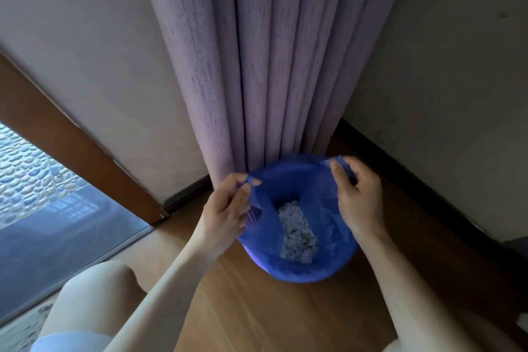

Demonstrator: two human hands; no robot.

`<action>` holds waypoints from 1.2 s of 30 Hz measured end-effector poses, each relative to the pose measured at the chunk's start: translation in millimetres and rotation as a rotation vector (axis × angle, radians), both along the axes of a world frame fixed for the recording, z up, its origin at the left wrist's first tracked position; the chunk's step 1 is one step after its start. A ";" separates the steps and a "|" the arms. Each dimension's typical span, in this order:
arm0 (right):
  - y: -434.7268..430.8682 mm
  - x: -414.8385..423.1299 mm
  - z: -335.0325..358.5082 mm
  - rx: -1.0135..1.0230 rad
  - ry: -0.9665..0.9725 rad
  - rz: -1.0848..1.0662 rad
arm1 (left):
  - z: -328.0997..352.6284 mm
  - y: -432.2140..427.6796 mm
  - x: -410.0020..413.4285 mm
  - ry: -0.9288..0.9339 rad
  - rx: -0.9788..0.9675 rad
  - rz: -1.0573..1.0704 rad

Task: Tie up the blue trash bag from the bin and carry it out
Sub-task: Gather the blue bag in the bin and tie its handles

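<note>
Nearest you, your bare knee [94, 288] sits below and to the left of your left forearm, over the wooden floor [257, 317]. Your two hands are held apart, one on each side of the bin. Your left hand [225, 206] pinches a handle loop of the blue trash bag [303, 268] between thumb and fingers at the bag's left edge. Your right hand [357, 197] is closed on the opposite handle at the right edge, pulled a little up off the rim. The bag is still in the bin, its mouth open between your hands and its plastic folded over the rim all round. A patch of the purple mesh bin [253, 216] shows just beside your left palm. Inside the bag, between your wrists, lies a heap of white scraps [295, 231], possibly crumpled paper; the view is too soft to be sure. Just beyond your fingertips hangs a purple curtain [257, 51], reaching the floor right behind the bin.
</note>
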State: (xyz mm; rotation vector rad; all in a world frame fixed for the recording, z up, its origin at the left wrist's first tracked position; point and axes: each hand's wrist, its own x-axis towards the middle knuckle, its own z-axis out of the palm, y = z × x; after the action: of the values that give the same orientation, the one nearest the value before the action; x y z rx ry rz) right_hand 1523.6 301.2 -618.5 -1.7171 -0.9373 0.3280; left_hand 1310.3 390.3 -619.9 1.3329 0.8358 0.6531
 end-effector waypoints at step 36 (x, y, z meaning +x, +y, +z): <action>-60.7 6.2 47.6 -0.129 0.049 -0.153 | 41.4 -26.8 8.0 0.178 0.341 -0.039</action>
State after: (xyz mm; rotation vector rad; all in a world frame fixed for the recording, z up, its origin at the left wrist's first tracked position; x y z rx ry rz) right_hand 1529.8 240.5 -570.9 -1.8789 -0.7577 0.3334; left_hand 1318.4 363.5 -578.6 1.7319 0.8640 0.6731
